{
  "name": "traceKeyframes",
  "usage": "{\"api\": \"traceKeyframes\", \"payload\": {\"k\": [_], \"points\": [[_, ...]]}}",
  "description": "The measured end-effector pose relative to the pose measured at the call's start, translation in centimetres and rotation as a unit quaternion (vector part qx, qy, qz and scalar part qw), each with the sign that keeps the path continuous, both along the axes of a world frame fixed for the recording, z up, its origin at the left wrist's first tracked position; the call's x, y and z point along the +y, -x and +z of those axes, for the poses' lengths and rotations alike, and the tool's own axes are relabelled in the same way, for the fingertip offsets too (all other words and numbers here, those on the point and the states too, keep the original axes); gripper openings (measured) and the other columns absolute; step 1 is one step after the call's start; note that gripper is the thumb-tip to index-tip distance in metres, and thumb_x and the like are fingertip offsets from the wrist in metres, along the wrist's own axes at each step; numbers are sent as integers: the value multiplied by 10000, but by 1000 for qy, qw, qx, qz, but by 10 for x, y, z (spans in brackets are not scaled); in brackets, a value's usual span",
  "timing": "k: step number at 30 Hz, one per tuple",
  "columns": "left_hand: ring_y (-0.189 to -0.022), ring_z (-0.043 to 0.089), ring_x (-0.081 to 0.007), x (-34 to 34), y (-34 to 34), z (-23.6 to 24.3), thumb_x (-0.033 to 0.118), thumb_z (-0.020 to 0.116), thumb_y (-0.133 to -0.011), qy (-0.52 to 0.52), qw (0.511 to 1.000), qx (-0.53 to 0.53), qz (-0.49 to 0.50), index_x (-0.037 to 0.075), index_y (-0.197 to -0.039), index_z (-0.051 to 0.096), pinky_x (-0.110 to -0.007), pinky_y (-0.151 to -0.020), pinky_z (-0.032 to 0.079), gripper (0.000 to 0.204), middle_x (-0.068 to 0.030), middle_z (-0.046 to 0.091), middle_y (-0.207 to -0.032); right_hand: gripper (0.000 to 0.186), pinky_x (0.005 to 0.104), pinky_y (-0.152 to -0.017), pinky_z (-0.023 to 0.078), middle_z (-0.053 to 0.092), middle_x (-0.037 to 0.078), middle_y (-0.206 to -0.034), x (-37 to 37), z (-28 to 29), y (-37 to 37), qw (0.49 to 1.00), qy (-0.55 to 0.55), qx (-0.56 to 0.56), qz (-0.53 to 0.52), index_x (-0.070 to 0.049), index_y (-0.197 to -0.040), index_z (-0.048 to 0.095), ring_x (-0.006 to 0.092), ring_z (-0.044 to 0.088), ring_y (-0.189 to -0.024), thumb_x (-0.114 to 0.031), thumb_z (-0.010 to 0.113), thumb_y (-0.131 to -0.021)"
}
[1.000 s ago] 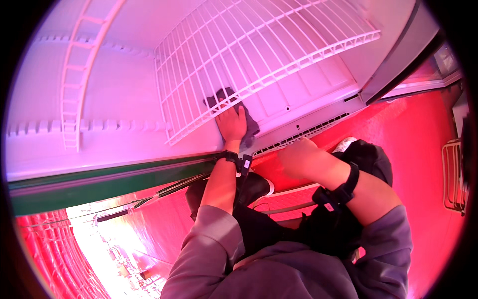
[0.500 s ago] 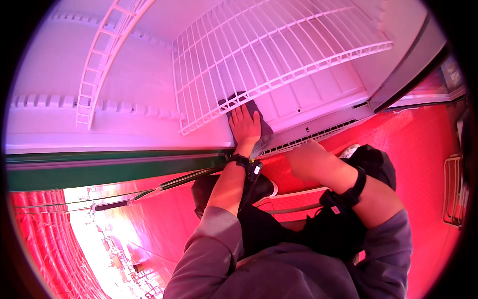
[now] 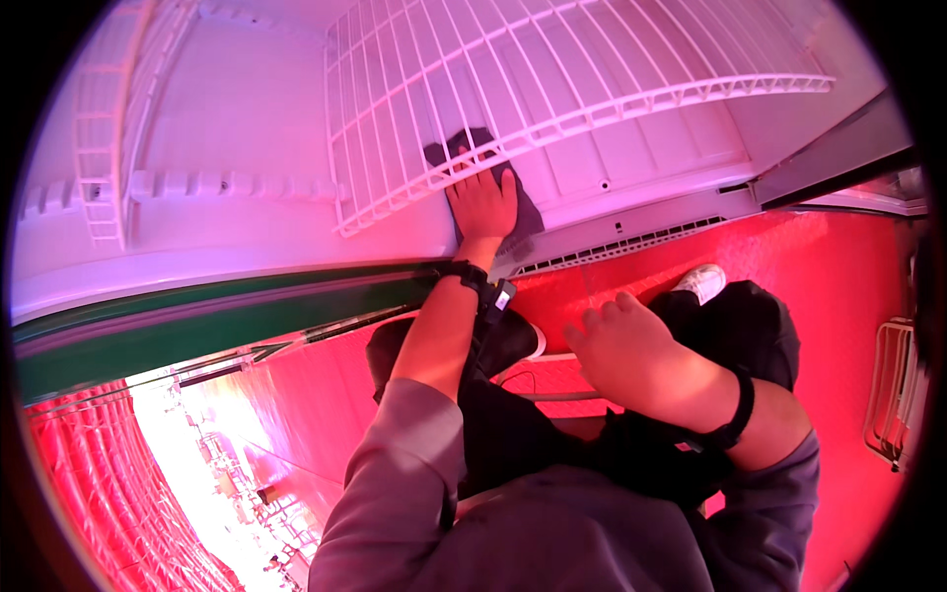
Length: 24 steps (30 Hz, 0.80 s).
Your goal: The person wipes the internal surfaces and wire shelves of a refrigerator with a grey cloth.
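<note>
Right hand (image 3: 623, 353) drawn back; cloth (image 3: 527, 211) beneath left hand (image 3: 483, 207).

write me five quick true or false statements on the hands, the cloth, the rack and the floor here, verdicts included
1. The left hand lies spread on the dark cloth. True.
2. The right hand grips the rack. False: it is apart from the rack, and nothing shows held in it.
3. Part of the cloth shows through the rack's wires. True.
4. The floor is green. False: the floor looks red.
5. Both wrists wear a dark band. True: there is one on the left wrist and one on the right wrist.
</note>
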<state>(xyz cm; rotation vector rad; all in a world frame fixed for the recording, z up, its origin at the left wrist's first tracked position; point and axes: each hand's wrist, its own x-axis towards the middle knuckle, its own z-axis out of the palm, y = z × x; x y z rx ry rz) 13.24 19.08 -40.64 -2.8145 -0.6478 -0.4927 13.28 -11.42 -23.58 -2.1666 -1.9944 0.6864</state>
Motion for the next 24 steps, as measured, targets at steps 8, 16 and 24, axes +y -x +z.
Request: {"api": "traceKeyframes", "payload": {"k": [8, 16, 24], "points": [[-1412, 331, -362, 8, -12, 0, 462, 445, -960, 20, 1000, 12, 1, 4, -1451, 400, -521, -1114, 270, 673, -238, 350, -1521, 272, 403, -854, 443, 624, 95, -937, 10, 11, 3, 999, 2, 0, 36, -49, -1053, 612, 262, 635, -912, -198, 603, -826], [-1447, 270, -362, 3, -15, 8, 470, 426, -963, 83, 994, 60, 26, 22, -1465, 379, -520, -1138, 236, 675, -219, 310, -1552, 293, 447, -1030, 396, 611, 86, -1248, 63, -26, 103, 899, -392, 168, 99, -53, -1071, 669, 240, 540, -1206, -229, 541, -875], [-1455, 256, -356, 3, -14, 9, 470, 419, -966, 104, 991, 67, 43, 38, -1482, 350, -519, -1149, 220, 676, -208, 286, -1566, 241, 463, -1124, 311, 604, 57, -1198, 64, -47, 144, 898, -367, 155, 185, -83, -1012, 670, 225, 496, -1251, -234, 523, -896]]}}
